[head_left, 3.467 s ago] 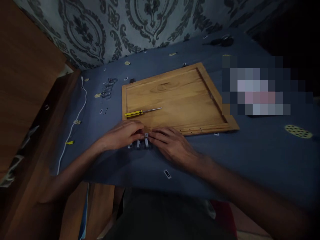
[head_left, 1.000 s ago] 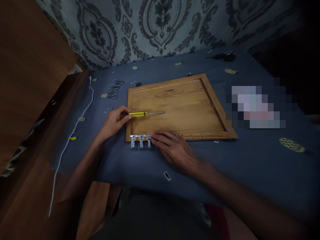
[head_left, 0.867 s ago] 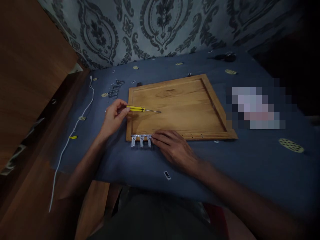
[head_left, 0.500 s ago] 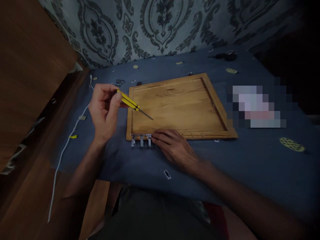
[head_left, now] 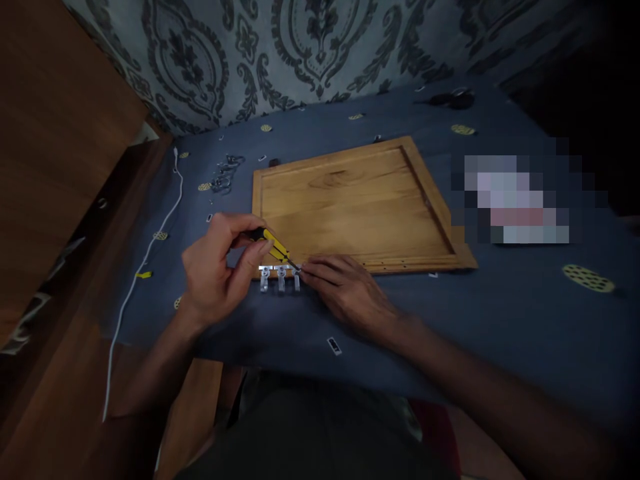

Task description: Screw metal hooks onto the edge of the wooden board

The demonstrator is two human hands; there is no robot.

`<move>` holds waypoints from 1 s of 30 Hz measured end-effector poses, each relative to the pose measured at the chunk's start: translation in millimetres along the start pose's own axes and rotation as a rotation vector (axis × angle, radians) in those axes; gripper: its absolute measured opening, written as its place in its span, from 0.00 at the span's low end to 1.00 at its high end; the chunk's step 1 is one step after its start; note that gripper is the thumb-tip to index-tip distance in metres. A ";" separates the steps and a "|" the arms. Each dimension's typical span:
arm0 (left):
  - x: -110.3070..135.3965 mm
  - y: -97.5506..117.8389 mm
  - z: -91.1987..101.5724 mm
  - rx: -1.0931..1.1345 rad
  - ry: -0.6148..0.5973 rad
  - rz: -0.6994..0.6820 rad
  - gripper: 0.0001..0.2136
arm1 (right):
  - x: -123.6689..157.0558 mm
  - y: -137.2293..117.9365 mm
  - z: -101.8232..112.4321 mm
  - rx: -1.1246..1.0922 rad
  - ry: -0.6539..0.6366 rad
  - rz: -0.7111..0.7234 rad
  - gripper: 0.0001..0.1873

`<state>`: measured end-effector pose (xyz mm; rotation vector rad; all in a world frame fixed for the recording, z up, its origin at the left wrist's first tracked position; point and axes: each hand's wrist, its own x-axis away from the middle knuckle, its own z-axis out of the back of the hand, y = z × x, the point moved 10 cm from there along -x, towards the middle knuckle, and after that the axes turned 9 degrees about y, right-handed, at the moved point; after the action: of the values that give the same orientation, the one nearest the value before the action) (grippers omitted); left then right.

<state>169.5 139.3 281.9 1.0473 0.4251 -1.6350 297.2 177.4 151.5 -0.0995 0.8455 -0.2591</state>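
Note:
A wooden framed panel (head_left: pixel 350 200) lies flat on a blue patterned cloth (head_left: pixel 500 313). At its near left edge sits a small metal bracket with three hooks (head_left: pixel 279 275). My left hand (head_left: pixel 217 267) is closed round a yellow-handled screwdriver (head_left: pixel 276 248), its tip angled down to the right end of the bracket. My right hand (head_left: pixel 345 290) rests on the cloth with its fingertips pressed on the bracket's right end and the panel's edge.
A white cable (head_left: pixel 150 247) runs down the cloth's left side beside a brown wooden board (head_left: pixel 55 167). Small metal parts (head_left: pixel 223 177) lie left of the panel's far corner. A dark tool (head_left: pixel 450 99) lies at the back. A small tag (head_left: pixel 334 345) lies near the cloth's front edge.
My left hand picked the screwdriver up off the panel, lifted it, then brought its tip down to the hook bracket. My right hand stayed on the bracket.

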 end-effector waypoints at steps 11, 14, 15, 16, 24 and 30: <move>4.2 0.2 -0.2 0.022 -0.035 -0.006 0.05 | 3.3 3.8 -4.7 -0.061 -0.018 -0.031 0.16; 3.4 1.3 -0.3 0.039 -0.018 -0.021 0.04 | 2.7 3.5 -4.0 -0.059 -0.010 -0.029 0.16; 3.0 1.7 -0.6 0.035 -0.017 -0.025 0.04 | 1.9 2.6 -2.5 -0.053 0.002 -0.021 0.15; 2.6 2.1 -0.9 0.027 -0.019 -0.029 0.03 | 1.1 1.5 -0.9 -0.045 0.014 -0.010 0.15; 2.2 2.7 -2.5 0.013 -0.050 -0.013 0.04 | -0.5 -0.5 1.9 -0.030 0.027 -0.001 0.14; 3.2 4.5 0.2 0.024 -0.052 -0.002 0.04 | 3.4 4.4 -4.9 -0.063 -0.016 -0.038 0.17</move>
<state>173.5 135.8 280.5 1.0205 0.3733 -1.6689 296.5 180.8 145.0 -0.1767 0.8361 -0.2674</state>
